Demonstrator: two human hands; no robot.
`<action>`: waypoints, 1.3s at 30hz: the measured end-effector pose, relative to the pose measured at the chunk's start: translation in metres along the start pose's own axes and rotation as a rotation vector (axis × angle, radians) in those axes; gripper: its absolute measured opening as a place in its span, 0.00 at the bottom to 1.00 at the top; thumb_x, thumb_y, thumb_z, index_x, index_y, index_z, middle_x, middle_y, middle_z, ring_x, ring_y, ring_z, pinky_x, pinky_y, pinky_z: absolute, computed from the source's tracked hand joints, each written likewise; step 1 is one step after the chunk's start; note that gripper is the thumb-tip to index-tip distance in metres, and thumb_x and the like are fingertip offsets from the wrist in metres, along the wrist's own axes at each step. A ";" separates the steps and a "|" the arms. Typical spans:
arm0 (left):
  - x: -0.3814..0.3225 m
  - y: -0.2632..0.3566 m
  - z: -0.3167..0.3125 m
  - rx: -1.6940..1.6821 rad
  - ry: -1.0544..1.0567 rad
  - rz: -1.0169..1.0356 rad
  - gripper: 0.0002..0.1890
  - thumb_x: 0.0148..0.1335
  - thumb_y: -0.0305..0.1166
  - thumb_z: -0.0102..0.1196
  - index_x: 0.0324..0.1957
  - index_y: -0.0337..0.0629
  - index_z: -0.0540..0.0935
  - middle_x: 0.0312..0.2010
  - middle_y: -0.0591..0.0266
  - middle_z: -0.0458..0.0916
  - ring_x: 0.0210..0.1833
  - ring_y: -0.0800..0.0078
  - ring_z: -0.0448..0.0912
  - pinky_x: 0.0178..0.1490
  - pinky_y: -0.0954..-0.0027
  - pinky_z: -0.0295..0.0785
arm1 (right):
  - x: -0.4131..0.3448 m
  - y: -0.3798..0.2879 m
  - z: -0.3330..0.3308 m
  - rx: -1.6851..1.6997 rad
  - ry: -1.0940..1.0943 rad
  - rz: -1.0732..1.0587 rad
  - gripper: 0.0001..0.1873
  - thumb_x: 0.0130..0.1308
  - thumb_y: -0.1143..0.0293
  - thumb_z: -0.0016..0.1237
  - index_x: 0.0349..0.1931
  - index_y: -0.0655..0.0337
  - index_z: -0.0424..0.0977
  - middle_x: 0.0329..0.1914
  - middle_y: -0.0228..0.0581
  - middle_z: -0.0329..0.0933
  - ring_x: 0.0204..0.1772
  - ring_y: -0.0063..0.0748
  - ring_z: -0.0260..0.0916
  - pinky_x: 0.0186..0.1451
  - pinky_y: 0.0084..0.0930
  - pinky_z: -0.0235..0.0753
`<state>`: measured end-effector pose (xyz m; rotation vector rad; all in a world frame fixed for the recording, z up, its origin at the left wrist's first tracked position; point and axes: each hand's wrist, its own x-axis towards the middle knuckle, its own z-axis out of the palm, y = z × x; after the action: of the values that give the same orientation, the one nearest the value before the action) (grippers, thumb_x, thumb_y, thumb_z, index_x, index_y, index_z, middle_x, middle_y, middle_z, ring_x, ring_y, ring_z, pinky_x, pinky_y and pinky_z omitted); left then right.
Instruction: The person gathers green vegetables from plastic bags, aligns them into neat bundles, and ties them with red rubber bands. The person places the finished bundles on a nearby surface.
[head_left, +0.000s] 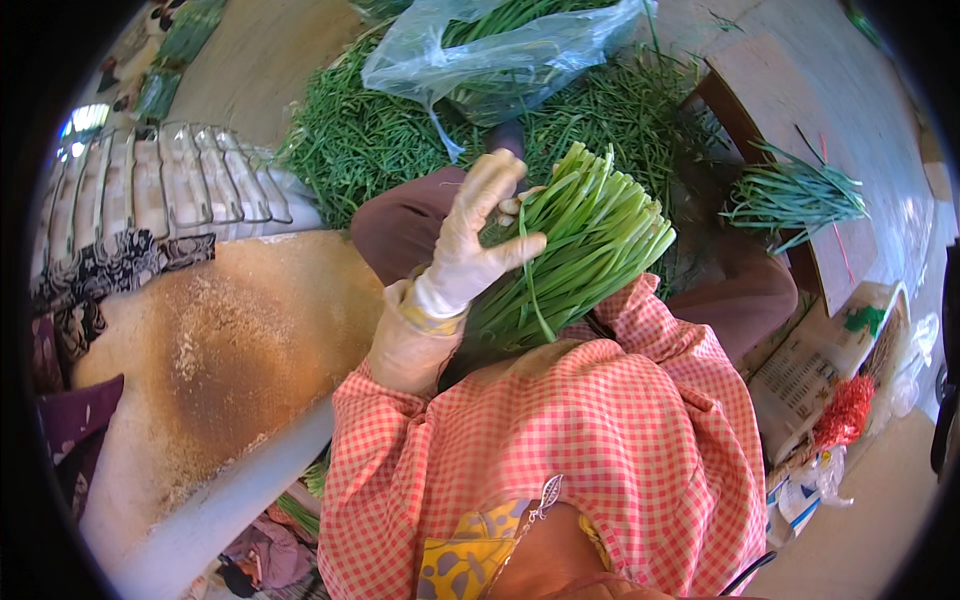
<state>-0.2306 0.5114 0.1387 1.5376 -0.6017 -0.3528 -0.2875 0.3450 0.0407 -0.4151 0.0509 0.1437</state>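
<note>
A thick bunch of green garlic chives or similar long leafy stems (574, 240) is held up before my chest, cut pale ends pointing away from me. My right hand (513, 208) is mostly hidden behind the bunch; a few light fingertips wrap round its left side, and the checked right sleeve runs in under it. In a whitish glove, my left hand (480, 225) is raised at the bunch's left side. Its thumb is spread from the fingers and overlaps the leaves; whether it touches them I cannot tell.
Loose green trimmings (390, 142) cover the floor around my legs. Beyond lies a clear plastic bag (495, 60) of greens. At right, a low wooden bench (780, 97) bears a smaller green bunch (799, 191); red ties (844, 412) sit near a basket. A stained board (247, 337) lies left.
</note>
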 end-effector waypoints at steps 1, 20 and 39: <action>0.003 -0.009 -0.003 0.184 0.018 0.015 0.31 0.55 0.23 0.63 0.62 0.39 0.70 0.57 0.60 0.72 0.49 0.78 0.71 0.58 0.73 0.66 | 0.001 0.002 -0.005 -0.026 0.012 -0.004 0.30 0.71 0.50 0.33 0.63 0.65 0.60 0.62 0.52 0.66 0.61 0.42 0.67 0.65 0.36 0.68; -0.003 -0.009 -0.024 -0.112 -0.514 -0.215 0.58 0.39 0.35 0.77 0.70 0.55 0.50 0.57 0.66 0.61 0.50 0.76 0.65 0.56 0.71 0.60 | 0.013 0.007 -0.006 0.260 -0.549 0.131 0.29 0.74 0.51 0.28 0.72 0.46 0.46 0.71 0.62 0.46 0.67 0.51 0.60 0.67 0.45 0.65; -0.023 -0.031 0.023 -0.508 -0.337 -0.644 0.42 0.53 0.31 0.67 0.68 0.40 0.58 0.62 0.58 0.67 0.64 0.69 0.65 0.68 0.64 0.59 | -0.075 0.003 0.015 0.112 0.177 -0.005 0.42 0.61 0.36 0.43 0.67 0.56 0.55 0.68 0.41 0.61 0.68 0.42 0.61 0.68 0.45 0.63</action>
<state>-0.2575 0.5044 0.1032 1.1451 -0.2215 -1.1790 -0.3617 0.3443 0.0590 -0.3148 0.2312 0.0986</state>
